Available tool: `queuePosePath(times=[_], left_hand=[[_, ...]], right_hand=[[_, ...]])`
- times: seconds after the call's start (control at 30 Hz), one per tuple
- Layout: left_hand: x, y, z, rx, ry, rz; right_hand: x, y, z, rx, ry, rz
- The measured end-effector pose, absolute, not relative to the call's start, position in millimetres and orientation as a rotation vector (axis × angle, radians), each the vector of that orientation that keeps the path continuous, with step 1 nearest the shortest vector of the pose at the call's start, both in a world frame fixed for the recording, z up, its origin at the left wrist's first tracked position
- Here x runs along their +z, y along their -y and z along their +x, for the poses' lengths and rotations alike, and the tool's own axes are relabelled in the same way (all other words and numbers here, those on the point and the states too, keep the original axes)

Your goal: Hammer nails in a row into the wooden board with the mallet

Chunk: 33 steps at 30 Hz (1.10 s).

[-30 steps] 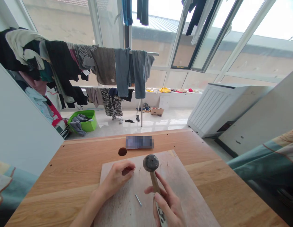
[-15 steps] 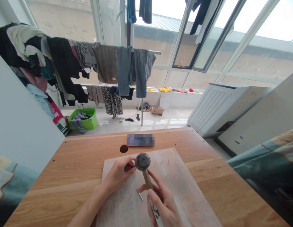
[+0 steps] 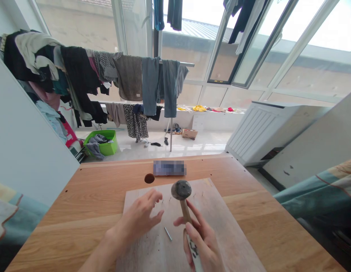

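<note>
My right hand (image 3: 202, 243) grips the wooden handle of a hammer (image 3: 181, 194), whose round dark head is raised above a pale board (image 3: 220, 223) on the wooden table (image 3: 87, 204). My left hand (image 3: 140, 219) hovers over the board just left of the hammer head, fingers loosely spread and holding nothing. A loose nail (image 3: 168, 234) lies flat on the board between my hands. Small nails stand in the board near the hammer head, partly hidden by it.
The table has a round cable hole (image 3: 149, 178) and a blurred label beyond the board. Past the table stand a clothes rack with hanging garments (image 3: 153, 85), a green basin (image 3: 103, 141) on the floor, and a white appliance (image 3: 266, 124) at right.
My left hand has let go of its pinch on the board and drawn back with fingers spread. The hammer head dropped toward the board, then rose again to the right.
</note>
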<state>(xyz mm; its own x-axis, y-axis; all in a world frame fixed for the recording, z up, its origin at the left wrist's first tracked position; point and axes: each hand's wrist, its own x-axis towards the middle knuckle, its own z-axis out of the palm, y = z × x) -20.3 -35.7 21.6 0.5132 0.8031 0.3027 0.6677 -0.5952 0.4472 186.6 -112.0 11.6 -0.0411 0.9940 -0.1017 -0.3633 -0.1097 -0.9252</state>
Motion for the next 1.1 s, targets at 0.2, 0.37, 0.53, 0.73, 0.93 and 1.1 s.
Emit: queuePosePath(times=[0.2, 0.37, 0.53, 0.73, 0.93, 1.1], left_hand=[[16.4, 88.5, -2.1, 0.537, -0.646, 3.310], [15.3, 86.5, 3.9, 0.439, -0.632, 3.253], [15.4, 47.6, -14.1, 0.812, -1.091, 2.449], [2.5, 25.1, -30.7, 0.998, -1.282, 1.898], [4.6, 28.9, -29.1, 0.976, -1.258, 1.939], [-1.4, 29.2, -31.2, 0.974, -1.257, 1.946]], right_hand=[[12.7, 108.8, 196.1, 1.430, 0.847, -1.023], [9.0, 108.4, 195.1, 1.433, 0.853, -0.996], [9.8, 109.9, 193.6, 1.412, 0.848, -1.020], [18.0, 111.2, 189.4, 1.385, 0.833, -1.051], [19.2, 113.3, 187.6, 1.388, 0.839, -1.061], [17.2, 113.8, 186.1, 1.431, 0.869, -1.046]])
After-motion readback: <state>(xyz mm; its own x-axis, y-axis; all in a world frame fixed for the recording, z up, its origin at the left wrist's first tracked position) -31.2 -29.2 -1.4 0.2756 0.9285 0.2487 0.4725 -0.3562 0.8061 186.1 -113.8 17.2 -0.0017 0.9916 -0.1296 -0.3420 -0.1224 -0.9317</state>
